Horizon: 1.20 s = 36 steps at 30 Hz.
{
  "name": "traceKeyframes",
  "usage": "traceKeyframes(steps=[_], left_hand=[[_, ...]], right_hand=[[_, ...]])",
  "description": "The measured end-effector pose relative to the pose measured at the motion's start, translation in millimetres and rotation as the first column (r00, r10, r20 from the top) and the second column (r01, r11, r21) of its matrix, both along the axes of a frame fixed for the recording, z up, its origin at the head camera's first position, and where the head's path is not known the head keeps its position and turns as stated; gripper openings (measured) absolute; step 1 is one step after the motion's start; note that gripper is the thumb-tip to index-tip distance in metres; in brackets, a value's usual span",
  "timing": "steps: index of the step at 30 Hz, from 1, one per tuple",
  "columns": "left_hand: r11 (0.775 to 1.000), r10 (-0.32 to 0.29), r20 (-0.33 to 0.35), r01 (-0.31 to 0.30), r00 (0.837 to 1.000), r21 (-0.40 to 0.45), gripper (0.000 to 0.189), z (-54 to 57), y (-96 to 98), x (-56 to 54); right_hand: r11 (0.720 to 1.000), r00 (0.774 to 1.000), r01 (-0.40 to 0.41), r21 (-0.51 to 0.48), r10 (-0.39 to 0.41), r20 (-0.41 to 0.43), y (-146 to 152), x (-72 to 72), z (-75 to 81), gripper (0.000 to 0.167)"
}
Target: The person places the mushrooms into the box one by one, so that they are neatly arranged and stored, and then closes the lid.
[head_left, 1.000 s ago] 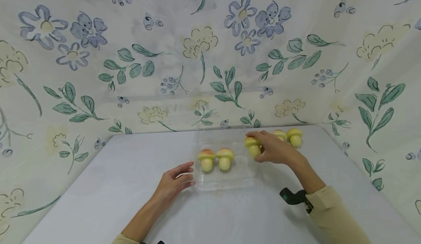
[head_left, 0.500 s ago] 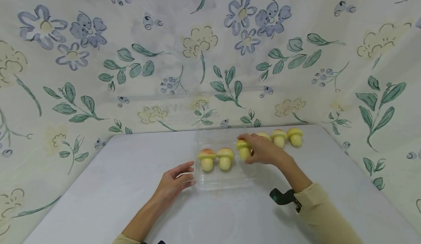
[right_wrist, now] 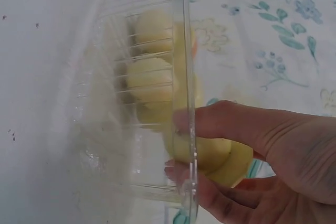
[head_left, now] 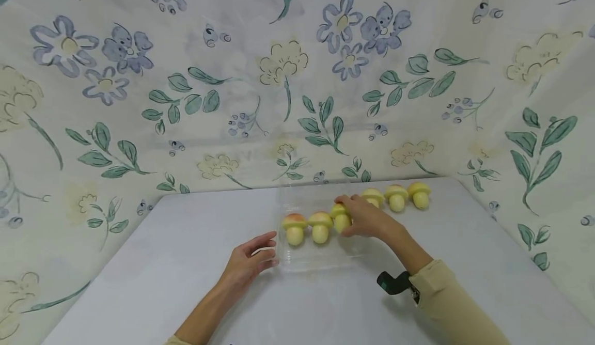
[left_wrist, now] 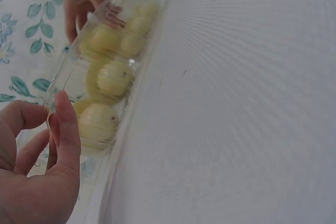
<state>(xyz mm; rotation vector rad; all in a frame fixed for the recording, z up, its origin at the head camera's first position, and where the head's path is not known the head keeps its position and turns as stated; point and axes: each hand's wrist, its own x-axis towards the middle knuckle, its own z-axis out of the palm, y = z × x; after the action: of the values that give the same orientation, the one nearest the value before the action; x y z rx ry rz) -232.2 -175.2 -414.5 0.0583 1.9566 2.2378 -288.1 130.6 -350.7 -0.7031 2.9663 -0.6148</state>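
In the head view a clear plastic box lies on the table. Two yellow mushroom-shaped pieces with reddish caps, a left one and a middle one, lie side by side inside it. My right hand grips a third mushroom-shaped piece between thumb and fingers, over the box beside the middle one. The right wrist view shows this piece behind the clear wall; whether it touches the bottom, I cannot tell. With fingers extended, my left hand touches the box's left side.
Three more mushroom-shaped pieces stand in a row at the back right of the white table; the nearest is partly behind my right hand. A flowered cloth hangs behind the table.
My right hand has carried the mushroom-shaped piece left and slightly down, close to the two in the box. The left hand keeps its place at the box's side.
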Motion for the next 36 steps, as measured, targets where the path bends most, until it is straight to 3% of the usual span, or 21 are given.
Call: traceKeyframes(steps=[10, 16, 36], left_hand=[[1.0, 0.028, -0.005, -0.028, 1.0, 0.003, 0.054, -1.4, 3.3, 0.9], [1.0, 0.017, -0.014, -0.017, 1.0, -0.012, 0.055, -0.1, 2.7, 0.9], [1.0, -0.006, -0.003, 0.006, 1.0, -0.016, 0.056, -1.4, 0.8, -0.6]], right_hand=[[1.0, 1.0, 0.009, 0.011, -0.009, 0.009, -2.1, -0.9, -4.4, 0.07], [1.0, 1.0, 0.014, 0.004, -0.014, 0.008, -2.6, -2.5, -6.6, 0.062], [1.0, 1.0, 0.005, 0.0, -0.005, 0.023, -1.9, 2.2, -2.1, 0.062]])
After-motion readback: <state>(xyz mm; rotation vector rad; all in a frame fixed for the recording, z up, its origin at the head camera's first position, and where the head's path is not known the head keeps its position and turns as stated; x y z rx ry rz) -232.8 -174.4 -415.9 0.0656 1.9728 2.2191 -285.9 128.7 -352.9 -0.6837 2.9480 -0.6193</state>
